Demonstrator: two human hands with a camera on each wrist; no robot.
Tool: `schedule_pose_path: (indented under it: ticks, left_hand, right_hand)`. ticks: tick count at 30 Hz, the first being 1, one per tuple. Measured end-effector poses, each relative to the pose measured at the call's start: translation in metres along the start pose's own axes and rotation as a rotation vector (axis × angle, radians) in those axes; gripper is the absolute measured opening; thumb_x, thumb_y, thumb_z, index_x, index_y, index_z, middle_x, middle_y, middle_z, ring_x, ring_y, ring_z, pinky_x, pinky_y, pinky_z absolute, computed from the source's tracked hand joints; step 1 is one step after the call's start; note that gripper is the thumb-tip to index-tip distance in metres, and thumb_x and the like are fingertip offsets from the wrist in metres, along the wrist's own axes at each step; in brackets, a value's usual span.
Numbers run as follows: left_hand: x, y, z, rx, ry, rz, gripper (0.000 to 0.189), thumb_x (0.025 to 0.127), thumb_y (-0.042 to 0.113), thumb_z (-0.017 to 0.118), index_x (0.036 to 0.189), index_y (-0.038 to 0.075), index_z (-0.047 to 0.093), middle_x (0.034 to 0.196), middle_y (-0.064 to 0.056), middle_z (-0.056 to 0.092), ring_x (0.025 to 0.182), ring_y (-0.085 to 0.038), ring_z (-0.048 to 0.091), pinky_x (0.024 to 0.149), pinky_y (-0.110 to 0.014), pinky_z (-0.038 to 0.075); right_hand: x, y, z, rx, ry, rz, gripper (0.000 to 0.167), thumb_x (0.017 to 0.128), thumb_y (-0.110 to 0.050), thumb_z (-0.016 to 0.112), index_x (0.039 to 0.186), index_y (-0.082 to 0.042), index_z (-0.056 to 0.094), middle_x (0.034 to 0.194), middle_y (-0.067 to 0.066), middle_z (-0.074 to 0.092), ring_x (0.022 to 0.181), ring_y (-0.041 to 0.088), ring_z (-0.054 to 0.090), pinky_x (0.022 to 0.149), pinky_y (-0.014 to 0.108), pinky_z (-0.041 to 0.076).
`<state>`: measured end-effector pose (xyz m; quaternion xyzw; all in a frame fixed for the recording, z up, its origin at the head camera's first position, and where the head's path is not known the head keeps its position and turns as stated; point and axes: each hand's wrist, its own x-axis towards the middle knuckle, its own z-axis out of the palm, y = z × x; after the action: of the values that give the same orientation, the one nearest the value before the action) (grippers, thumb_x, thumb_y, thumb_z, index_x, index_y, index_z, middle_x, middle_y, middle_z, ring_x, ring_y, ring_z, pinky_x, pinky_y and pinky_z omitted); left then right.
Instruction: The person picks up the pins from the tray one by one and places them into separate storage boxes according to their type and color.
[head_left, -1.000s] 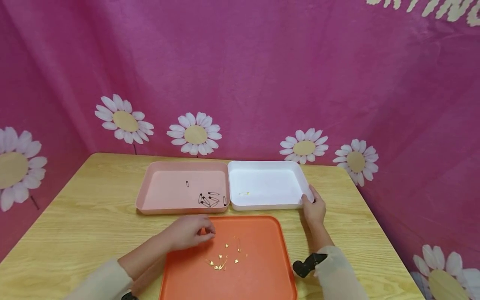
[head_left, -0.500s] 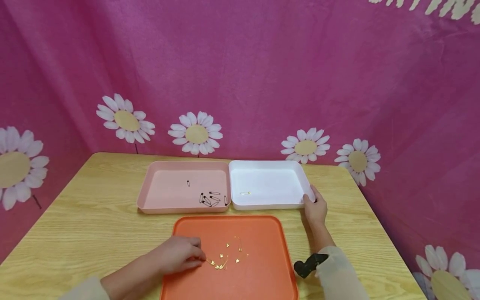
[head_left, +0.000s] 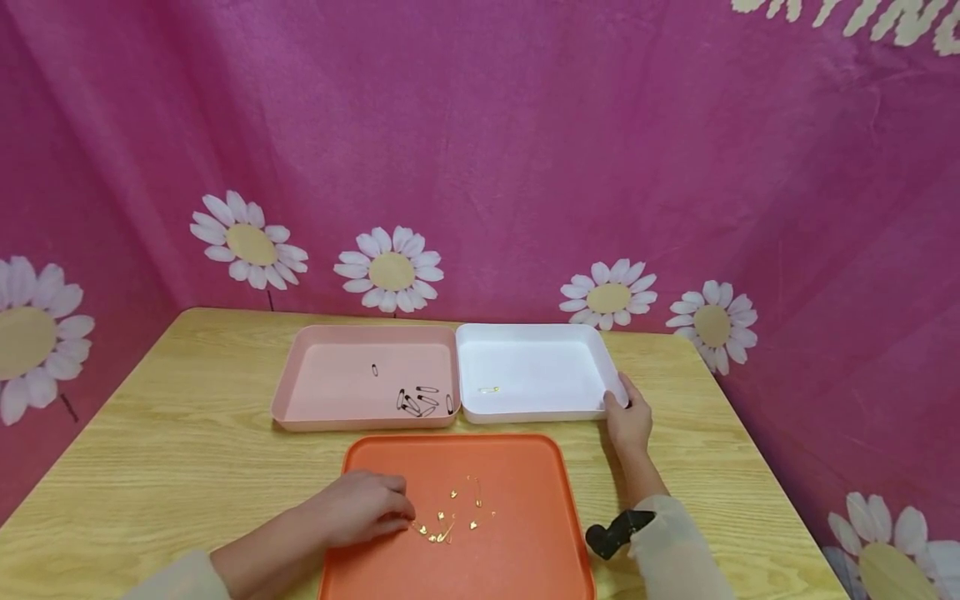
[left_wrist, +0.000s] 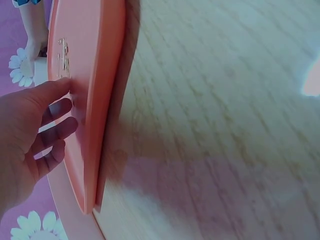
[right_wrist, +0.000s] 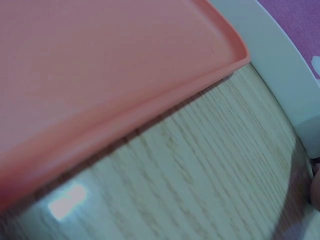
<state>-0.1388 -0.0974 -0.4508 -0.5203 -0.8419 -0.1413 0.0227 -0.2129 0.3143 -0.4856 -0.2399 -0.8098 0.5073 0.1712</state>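
Observation:
My left hand is low over the left part of the orange tray, its fingers bent. Its fingertips are right at the left end of a loose group of gold safety pins. In the left wrist view the thumb reaches toward the pins, and I cannot tell whether a pin is between thumb and finger. My right hand grips the white tray at its near right corner, thumb over the rim. One gold safety pin lies inside that tray.
Left of the white tray and against it stands a pink tray with several black safety pins in it. All three trays are on a wooden table. A pink curtain with daisies hangs behind.
My left hand has come down and left from the orange tray's upper left part to the gold safety pins, staying there over the last half second. The right hand keeps its grip.

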Motion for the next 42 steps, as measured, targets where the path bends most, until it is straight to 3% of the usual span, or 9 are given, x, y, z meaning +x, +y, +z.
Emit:
schedule_pose_path:
  ticks: [5, 12, 19, 23, 31, 42]
  left_hand:
    - [0.002, 0.002, 0.001, 0.017, 0.003, 0.007, 0.004, 0.085, 0.024, 0.067, 0.081, 0.024, 0.069, 0.073, 0.014, 0.053, 0.065, 0.001, 0.053, 0.058, -0.014, 0.037]
    - [0.005, 0.007, -0.001, -0.019, -0.068, -0.1, 0.014, 0.084, 0.021, 0.067, 0.074, 0.024, 0.058, 0.071, 0.016, 0.046, 0.061, 0.002, 0.044, 0.058, -0.018, 0.037]
    - [0.009, 0.007, -0.007, -0.17, -0.099, -0.201, 0.012, 0.087, 0.02, 0.063, 0.077, 0.023, 0.058, 0.072, 0.015, 0.044, 0.062, 0.003, 0.04, 0.06, -0.015, 0.037]
    - [0.013, 0.004, -0.016, -0.228, -0.059, -0.24, 0.008, 0.087, 0.019, 0.063, 0.08, 0.022, 0.058, 0.071, 0.015, 0.047, 0.063, 0.002, 0.042, 0.059, -0.016, 0.038]
    - [0.032, -0.008, -0.03, -0.185, 0.011, -0.261, 0.005, 0.086, 0.021, 0.064, 0.082, 0.021, 0.061, 0.075, 0.014, 0.054, 0.062, 0.003, 0.044, 0.058, -0.016, 0.039]
    - [0.059, -0.016, -0.04, -0.221, 0.079, -0.3, 0.005, 0.086, 0.02, 0.066, 0.083, 0.018, 0.062, 0.075, 0.011, 0.054, 0.063, -0.003, 0.044, 0.061, -0.019, 0.041]
  right_hand:
    - [0.0, 0.001, 0.001, -0.001, -0.002, 0.003, 0.05, 0.091, -0.017, 0.052, 0.14, -0.011, 0.044, 0.147, 0.014, 0.038, 0.138, 0.03, 0.032, 0.113, 0.04, 0.026]
    - [-0.001, 0.001, 0.0, 0.01, 0.008, 0.002, 0.05, 0.091, -0.016, 0.051, 0.14, -0.011, 0.044, 0.147, 0.014, 0.038, 0.138, 0.029, 0.031, 0.113, 0.04, 0.026]
    - [-0.001, 0.0, 0.0, 0.006, 0.005, -0.007, 0.05, 0.091, -0.016, 0.052, 0.139, -0.01, 0.044, 0.147, 0.014, 0.039, 0.138, 0.03, 0.033, 0.112, 0.04, 0.027]
    - [0.0, -0.001, 0.001, 0.005, 0.005, -0.013, 0.05, 0.09, -0.015, 0.052, 0.139, -0.01, 0.045, 0.147, 0.014, 0.039, 0.137, 0.03, 0.033, 0.112, 0.04, 0.027]
    - [0.0, 0.0, 0.001, 0.009, 0.005, 0.002, 0.05, 0.091, -0.017, 0.051, 0.14, -0.011, 0.044, 0.148, 0.013, 0.038, 0.138, 0.029, 0.032, 0.113, 0.04, 0.026]
    - [0.0, -0.001, -0.001, 0.01, 0.002, -0.002, 0.05, 0.09, -0.016, 0.051, 0.14, -0.011, 0.044, 0.148, 0.013, 0.038, 0.138, 0.03, 0.032, 0.113, 0.04, 0.026]
